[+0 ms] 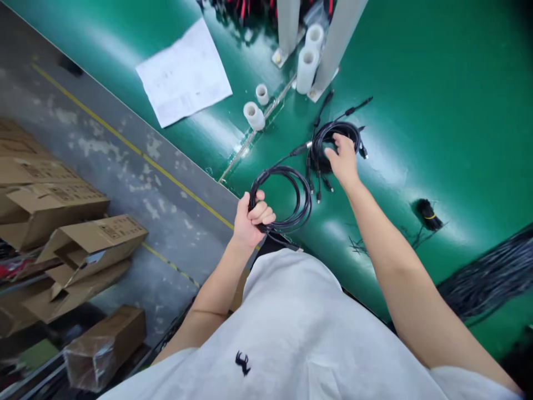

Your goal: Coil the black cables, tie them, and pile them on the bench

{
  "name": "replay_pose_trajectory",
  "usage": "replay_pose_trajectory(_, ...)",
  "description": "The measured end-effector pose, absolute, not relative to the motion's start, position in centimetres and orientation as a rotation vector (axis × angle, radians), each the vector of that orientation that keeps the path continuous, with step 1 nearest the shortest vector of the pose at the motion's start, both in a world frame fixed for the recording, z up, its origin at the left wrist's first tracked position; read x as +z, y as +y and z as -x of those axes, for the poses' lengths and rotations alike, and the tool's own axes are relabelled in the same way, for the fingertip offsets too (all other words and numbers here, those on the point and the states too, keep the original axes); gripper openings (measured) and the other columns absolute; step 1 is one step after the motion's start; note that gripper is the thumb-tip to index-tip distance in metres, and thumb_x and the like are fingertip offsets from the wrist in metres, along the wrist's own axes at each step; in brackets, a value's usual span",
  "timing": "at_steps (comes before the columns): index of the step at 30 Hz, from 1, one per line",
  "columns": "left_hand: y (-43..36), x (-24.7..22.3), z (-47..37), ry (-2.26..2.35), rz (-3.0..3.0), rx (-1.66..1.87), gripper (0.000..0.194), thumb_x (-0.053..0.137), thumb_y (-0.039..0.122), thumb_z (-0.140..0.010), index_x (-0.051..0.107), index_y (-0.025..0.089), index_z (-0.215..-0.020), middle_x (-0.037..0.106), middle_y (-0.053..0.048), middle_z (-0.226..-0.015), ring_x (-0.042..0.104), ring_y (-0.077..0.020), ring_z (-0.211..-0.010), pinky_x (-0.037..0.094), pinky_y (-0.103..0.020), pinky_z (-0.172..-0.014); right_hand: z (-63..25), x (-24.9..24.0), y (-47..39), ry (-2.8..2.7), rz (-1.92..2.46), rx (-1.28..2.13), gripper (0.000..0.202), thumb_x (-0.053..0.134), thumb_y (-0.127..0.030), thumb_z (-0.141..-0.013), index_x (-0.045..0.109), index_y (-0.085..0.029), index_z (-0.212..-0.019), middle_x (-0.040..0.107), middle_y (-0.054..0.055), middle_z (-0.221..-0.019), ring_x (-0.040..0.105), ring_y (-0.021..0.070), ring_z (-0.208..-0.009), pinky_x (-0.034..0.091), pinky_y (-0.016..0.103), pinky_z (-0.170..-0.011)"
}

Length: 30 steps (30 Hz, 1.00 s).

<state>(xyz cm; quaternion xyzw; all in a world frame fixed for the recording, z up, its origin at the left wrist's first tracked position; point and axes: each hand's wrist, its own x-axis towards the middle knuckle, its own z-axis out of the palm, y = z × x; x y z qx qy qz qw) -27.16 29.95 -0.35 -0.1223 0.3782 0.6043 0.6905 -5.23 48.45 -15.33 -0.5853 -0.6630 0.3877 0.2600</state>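
My left hand is closed around one side of a coiled black cable, which it holds near the table's front edge. From that coil a cable end with a connector reaches toward a stack of coiled black cables lying on the green table. My right hand rests over this stack, fingers apart, with the thumb and index reaching into the middle of the coils. Whether its fingertips touch the cables I cannot tell. Several loose plugs stick out around the stack.
White paper sheets lie on the green table. White film rolls stand near grey posts. To the right are a bundle of black ties and a long bunch of black cables. Cardboard boxes sit at left.
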Motion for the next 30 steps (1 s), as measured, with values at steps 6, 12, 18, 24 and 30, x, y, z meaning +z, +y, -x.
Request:
replay_pose_trajectory(6,29.4,-1.1,26.1,0.802,0.270,1.242,0.044,0.030,0.038,-0.104,0.057,0.017,-0.077,0.007,0.011,-0.046,0.015,-0.0050,-0.035,0.032,-0.015,-0.042,3.1,-8.6,36.8,-0.948,1.414,2.070,0.064,0.053,-0.074,-0.083,0.060,-0.020,-0.117,0.066,0.012,-0.116,0.064,0.0219,-0.104,0.054,0.042,-0.090)
replay_pose_trajectory(12,29.0,-1.9,24.4,0.857,0.175,1.139,0.041,0.035,0.037,-0.104,0.061,0.015,-0.080,0.016,0.010,-0.047,0.023,-0.0047,-0.037,0.038,-0.016,-0.048,5.0,-5.5,29.9,-0.502,1.176,2.251,0.066,0.075,-0.065,-0.071,0.057,-0.024,-0.120,0.070,0.005,-0.104,0.068,0.0175,-0.089,0.055,0.031,-0.079)
replay_pose_trajectory(18,31.9,-3.7,23.3,1.128,-0.325,1.034,0.020,0.063,0.034,-0.092,0.067,0.015,-0.100,0.052,0.002,-0.071,0.048,-0.0070,-0.058,0.048,-0.022,-0.062,4.9,-6.8,30.9,-0.515,1.317,1.920,0.057,0.076,-0.060,-0.071,0.056,-0.022,-0.107,0.063,-0.003,-0.081,0.064,0.0112,-0.074,0.052,0.023,-0.070)
replay_pose_trajectory(24,43.0,-6.6,21.1,1.114,-0.527,1.060,0.009,0.056,0.021,-0.096,0.063,0.015,-0.093,0.043,0.005,-0.066,0.036,-0.0027,-0.051,0.033,-0.014,-0.045,3.4,-7.8,34.8,-0.563,1.310,1.601,0.057,0.070,-0.064,-0.075,0.057,-0.024,-0.112,0.067,0.001,-0.102,0.065,0.0133,-0.091,0.053,0.029,-0.086)
replay_pose_trajectory(30,51.4,-11.3,20.1,1.444,-0.788,0.938,0.016,0.045,0.015,-0.097,0.054,0.016,-0.084,0.040,0.005,-0.064,0.038,-0.0042,-0.049,0.038,-0.015,-0.049,-3.2,-11.2,24.5,-0.311,1.695,1.569,0.056,0.079,-0.057,-0.062,0.069,-0.018,-0.102,0.071,0.006,-0.096,0.066,0.0156,-0.088,0.054,0.027,-0.082)
